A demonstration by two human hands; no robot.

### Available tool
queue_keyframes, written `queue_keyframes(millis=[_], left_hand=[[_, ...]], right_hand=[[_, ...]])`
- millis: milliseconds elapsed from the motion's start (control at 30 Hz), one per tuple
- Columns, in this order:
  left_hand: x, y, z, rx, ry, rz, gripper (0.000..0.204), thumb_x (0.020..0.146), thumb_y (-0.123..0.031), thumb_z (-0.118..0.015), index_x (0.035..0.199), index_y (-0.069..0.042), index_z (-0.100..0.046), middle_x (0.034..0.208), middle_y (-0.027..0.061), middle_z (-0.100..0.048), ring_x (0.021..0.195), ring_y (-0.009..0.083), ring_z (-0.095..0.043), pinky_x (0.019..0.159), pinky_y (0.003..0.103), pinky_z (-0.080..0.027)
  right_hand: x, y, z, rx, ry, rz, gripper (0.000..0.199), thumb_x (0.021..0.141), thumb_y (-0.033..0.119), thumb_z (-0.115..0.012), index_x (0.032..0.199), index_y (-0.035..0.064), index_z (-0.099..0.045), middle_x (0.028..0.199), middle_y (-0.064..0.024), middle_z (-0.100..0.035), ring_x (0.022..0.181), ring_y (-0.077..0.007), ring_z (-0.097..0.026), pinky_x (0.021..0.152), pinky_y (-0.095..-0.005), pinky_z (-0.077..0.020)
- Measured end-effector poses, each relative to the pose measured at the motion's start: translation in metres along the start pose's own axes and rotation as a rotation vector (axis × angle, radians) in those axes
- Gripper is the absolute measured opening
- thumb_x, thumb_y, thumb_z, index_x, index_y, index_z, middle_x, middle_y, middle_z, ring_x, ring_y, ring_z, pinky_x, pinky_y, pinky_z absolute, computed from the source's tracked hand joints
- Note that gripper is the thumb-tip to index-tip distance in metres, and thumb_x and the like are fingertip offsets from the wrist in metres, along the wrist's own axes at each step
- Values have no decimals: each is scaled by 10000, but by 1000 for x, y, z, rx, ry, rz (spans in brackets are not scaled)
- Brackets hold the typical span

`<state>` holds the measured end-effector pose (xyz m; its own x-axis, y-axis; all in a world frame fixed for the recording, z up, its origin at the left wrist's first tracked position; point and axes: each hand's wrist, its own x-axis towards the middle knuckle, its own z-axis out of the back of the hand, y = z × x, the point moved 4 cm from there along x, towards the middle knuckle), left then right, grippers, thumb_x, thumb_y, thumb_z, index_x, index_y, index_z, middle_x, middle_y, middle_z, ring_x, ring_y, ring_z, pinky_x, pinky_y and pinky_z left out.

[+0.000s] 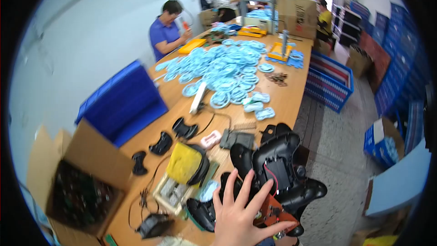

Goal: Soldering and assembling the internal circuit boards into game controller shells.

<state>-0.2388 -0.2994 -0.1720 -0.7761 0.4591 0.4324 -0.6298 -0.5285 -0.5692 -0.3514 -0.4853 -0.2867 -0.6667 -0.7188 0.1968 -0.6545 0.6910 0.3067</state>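
Observation:
My left hand (239, 221) comes in from the bottom edge, back up and fingers spread. It grips a black game-controller shell (280, 152) that is tilted up with its open inside facing me. A red wire (271, 177) runs inside the shell. A brown circuit board (269, 213) lies under my thumb. More black shell halves (309, 191) are stacked beneath and beside it. My right hand is not in view.
On the long wooden table (291, 98) lie loose black shells (184, 129), a yellow-topped fixture (184, 161), a blue bin (123, 100), an open cardboard box (86, 173) and a pile of light-blue parts (227, 64). A person in a blue shirt (166, 29) works at the far left. Blue crates (330, 79) stand on the floor.

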Motion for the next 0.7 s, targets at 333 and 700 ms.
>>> queue_keyframes(millis=[333, 700], left_hand=[[134, -89, -157, -108, 413, -211, 785, 564, -562, -739, 1181, -113, -556, 1279, 194, -443, 1235, 409, -317, 950, 528, -250], [250, -302, -321, -432, 675, -534, 813, 607, -630, -683, 1223, -122, -526, 1303, 211, -417, 1269, 418, -268, 962, 573, -222]], right_hand=[[-114, 303, 27, -24, -93, 465, 529, 909, 507, -371, 1283, 137, -422, 1217, -19, -500, 1055, -160, -503, 867, -318, -448], [-342, 565, -17, -182, -183, 759, 518, 912, 493, -375, 1279, 131, -426, 1216, -25, -503, 1056, -165, -507, 867, -323, -451]])
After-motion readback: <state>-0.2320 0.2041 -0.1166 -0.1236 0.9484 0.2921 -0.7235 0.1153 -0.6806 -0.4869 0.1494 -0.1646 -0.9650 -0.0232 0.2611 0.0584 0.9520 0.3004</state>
